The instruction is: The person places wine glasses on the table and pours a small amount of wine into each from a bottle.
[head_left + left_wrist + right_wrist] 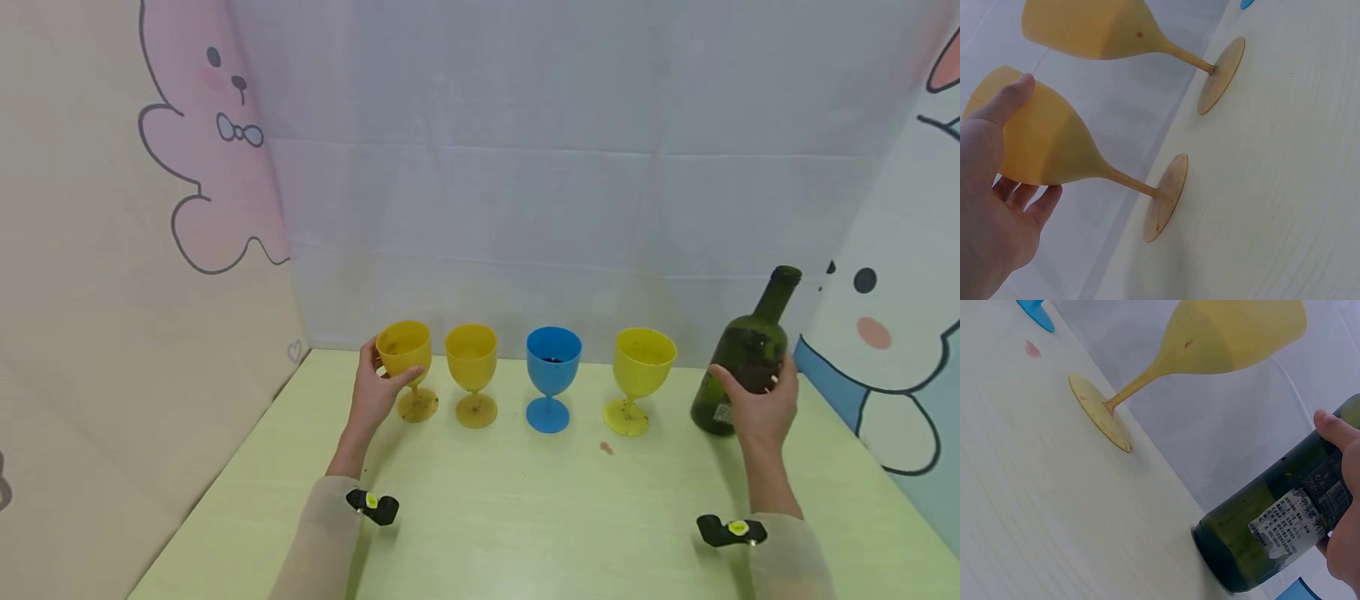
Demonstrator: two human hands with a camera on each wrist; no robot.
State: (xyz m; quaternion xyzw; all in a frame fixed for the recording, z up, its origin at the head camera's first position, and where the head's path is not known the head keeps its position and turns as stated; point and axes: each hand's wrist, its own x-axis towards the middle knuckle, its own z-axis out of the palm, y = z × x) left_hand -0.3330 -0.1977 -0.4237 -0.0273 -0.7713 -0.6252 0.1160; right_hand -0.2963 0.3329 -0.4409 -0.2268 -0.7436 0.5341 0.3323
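My left hand [374, 395] holds the bowl of the leftmost orange-yellow goblet [1054, 137], thumb on one side and fingers round the other. Its foot is at the tabletop. With my right hand [764, 410] I grip the body of a dark green wine bottle [738, 358] at the right; its torn white label [1288, 528] shows in the right wrist view. The bottle's base appears to touch the table. Between my hands stand a second orange-yellow goblet [471, 354], a blue goblet [552, 379] with dark liquid inside, and a brighter yellow goblet [641, 375].
The pale table [540, 517] carries a small reddish spot [606, 448] in front of the bright yellow goblet. A white cloth [480, 200] hangs behind the goblets. Side panels with a pink bear [202, 150] and a white cartoon figure [900, 292] flank the table.
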